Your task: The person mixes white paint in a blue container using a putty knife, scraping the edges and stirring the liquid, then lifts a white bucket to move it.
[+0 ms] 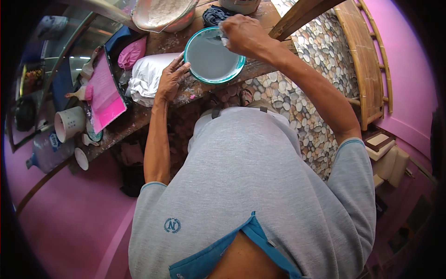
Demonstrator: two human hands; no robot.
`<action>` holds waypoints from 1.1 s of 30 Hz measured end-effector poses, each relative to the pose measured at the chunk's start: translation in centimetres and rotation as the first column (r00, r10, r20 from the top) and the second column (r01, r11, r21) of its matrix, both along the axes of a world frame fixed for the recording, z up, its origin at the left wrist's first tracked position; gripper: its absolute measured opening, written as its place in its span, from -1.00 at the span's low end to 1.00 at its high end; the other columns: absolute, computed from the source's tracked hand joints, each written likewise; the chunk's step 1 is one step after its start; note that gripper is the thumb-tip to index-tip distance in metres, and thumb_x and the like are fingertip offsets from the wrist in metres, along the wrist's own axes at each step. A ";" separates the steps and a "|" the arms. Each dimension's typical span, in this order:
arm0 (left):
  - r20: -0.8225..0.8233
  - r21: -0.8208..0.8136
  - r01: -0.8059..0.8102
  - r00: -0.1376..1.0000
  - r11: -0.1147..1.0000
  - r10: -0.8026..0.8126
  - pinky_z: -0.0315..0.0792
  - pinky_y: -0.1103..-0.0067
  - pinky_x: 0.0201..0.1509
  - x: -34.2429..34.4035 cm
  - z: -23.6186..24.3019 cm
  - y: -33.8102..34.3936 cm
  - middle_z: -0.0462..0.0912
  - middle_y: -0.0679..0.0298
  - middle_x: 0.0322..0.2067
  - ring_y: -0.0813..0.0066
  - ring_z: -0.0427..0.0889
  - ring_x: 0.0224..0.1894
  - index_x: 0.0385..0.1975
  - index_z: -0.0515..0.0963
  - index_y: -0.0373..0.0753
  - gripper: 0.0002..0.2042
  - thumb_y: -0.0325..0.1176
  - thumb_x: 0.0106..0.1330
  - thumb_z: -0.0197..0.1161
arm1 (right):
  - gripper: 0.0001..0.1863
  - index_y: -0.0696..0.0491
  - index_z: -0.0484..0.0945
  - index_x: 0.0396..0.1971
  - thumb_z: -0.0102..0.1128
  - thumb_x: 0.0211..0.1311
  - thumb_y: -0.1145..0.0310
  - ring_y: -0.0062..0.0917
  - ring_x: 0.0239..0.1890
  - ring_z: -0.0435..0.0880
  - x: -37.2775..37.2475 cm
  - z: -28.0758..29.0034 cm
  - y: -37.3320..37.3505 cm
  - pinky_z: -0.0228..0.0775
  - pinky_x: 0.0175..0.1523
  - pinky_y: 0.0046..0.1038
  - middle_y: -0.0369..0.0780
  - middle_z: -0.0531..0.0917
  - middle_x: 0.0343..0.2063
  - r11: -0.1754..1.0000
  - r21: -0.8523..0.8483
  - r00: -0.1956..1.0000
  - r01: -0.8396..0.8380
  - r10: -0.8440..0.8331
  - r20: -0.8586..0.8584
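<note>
A round teal-rimmed tub [186,50] sits on the wooden table, filled with pale grey liquid [211,58]. My left hand [173,78] lies against the tub's left side, fingers stretched toward the rim and apart. Above the tub's far right rim, my right hand [244,36] is closed round a white-smeared tool [225,33]. The tool's lower end reaches the liquid; its kind is hard to make out, as my fingers cover most of it. Beside my left hand lies a white plastic bag [151,76].
A bucket of whitish powder [165,14] and a dark cloth [216,15] stand behind the tub. On the left are a pink paint tray [106,95], a brush [82,94], a white cup [69,124] and a large bottle [49,151]. A bamboo bench [360,51] stands right.
</note>
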State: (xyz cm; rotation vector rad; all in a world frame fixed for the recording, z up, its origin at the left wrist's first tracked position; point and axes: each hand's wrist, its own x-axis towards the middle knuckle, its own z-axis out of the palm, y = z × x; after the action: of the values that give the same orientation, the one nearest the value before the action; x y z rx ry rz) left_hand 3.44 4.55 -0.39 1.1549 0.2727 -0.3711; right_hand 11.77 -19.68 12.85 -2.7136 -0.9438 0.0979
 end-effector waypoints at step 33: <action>0.007 0.038 -0.071 0.998 0.997 0.070 0.46 0.67 -0.04 -1.5 3.1 -4.1 0.57 0.35 -0.11 0.65 0.53 -0.12 0.15 0.36 -0.28 -0.51 -0.47 0.19 0.28 | -0.84 0.23 0.55 -0.54 0.07 -0.16 0.48 -0.02 -0.39 0.61 -4.6 -8.5 -0.1 0.48 -0.23 -0.14 0.12 0.58 -0.51 0.966 0.215 0.970 0.144 -0.095 -0.222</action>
State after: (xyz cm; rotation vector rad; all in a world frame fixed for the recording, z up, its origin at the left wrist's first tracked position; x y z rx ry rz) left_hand 1.95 0.47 2.73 1.1800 0.3162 -0.3020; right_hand 7.20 -19.78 4.39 -2.4802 -0.6817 0.2320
